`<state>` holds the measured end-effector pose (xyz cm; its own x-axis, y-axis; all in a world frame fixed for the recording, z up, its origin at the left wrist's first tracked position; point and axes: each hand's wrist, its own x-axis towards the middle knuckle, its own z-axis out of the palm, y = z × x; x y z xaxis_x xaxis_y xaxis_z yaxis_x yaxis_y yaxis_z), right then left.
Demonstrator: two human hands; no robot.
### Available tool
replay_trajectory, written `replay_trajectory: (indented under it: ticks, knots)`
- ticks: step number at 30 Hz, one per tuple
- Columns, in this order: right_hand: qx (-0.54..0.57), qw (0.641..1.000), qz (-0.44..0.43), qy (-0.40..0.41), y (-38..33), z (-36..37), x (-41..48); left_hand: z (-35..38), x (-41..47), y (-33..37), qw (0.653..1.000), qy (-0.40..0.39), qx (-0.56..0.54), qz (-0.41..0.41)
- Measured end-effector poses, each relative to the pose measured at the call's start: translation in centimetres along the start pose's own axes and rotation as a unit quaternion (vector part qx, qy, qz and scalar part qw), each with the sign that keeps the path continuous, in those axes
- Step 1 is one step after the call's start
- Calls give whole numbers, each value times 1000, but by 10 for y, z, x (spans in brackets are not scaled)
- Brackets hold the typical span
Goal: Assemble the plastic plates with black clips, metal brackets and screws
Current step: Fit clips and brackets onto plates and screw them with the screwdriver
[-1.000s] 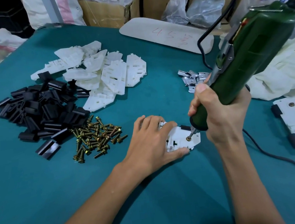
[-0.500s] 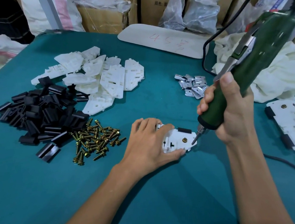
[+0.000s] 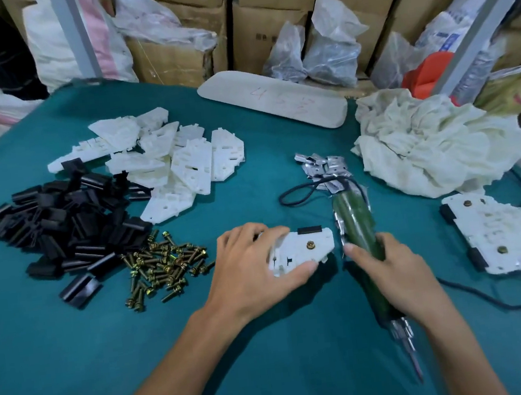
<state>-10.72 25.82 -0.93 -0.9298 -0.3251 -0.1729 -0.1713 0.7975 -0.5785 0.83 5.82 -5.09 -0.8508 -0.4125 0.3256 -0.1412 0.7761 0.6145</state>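
Note:
My left hand [image 3: 254,269] grips a white plastic plate [image 3: 304,249] on the teal table, thumb under its near edge. The plate carries a black clip at its far edge and one brass screw. My right hand [image 3: 391,276] holds a green electric screwdriver [image 3: 358,228] lying low and flat, its bit pointing toward me, just right of the plate. Loose white plates [image 3: 170,155], black clips [image 3: 60,220], brass screws [image 3: 163,267] and metal brackets [image 3: 324,167] lie in separate heaps.
A finished plate with two screws [image 3: 497,232] lies at the right. A crumpled white cloth [image 3: 435,145] sits behind it. The black power cord [image 3: 491,297] loops across the right side. A long white board [image 3: 274,98], bags and cardboard boxes line the far edge.
My right hand has swung the screwdriver away from the screw and laid it down flat beside the plate, bit toward me. My left hand stays on the plate.

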Motion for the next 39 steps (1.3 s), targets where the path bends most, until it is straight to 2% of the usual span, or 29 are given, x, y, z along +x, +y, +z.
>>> replay_trajectory:
  ticks: [3, 5, 7, 8, 10, 12, 14, 17, 20, 23, 24, 26, 29, 31, 35, 39]
  knots:
    - [-77, 996, -38, 4, -3, 6, -4, -10, 1, 4, 992, 2, -115, -47]
    - [-91, 993, -61, 38, -7, 6, -10, -17, 2, 6, 978, 9, -199, -61]
    - [-42, 986, -137, 89, -14, 7, -23, -22, 2, 11, 958, 17, -279, -67]
    - [11, 979, -185, 89, -20, 10, -32, -24, 1, 14, 945, 15, -321, -68]
    - [106, 963, -246, 20, -33, 22, -51, -26, 3, 22, 915, -4, -399, -61]
    - [128, 954, -267, -53, -43, 37, -64, -26, 4, 31, 891, -37, -449, -54]
    - [125, 953, -271, -59, -50, 48, -71, -26, 0, 41, 870, -63, -486, -52]
    - [121, 950, -287, -3, -57, 52, -76, -30, 6, 50, 826, -91, -549, -91]
    - [96, 946, -307, 45, -58, 49, -78, -37, 20, 59, 813, -90, -551, -165]
    - [88, 928, -322, 169, -59, 48, -78, -30, 13, 62, 779, -144, -588, -163]
    - [90, 921, -320, 203, -59, 46, -77, -28, 9, 63, 780, -163, -585, -148]
    - [133, 920, -279, 241, -54, 34, -72, -25, 4, 59, 808, -183, -548, -116]
    - [225, 932, -174, 223, -32, -3, -50, -27, 11, 53, 872, -170, -450, -91]
    - [209, 943, -122, 228, -9, -33, -27, -25, 8, 41, 897, -135, -409, -101]
    - [53, 968, 10, 245, 39, -77, 29, -17, -4, 21, 904, -116, -389, -133]
    - [31, 966, 108, 232, 74, -93, 54, -8, -10, 16, 906, -135, -379, -131]
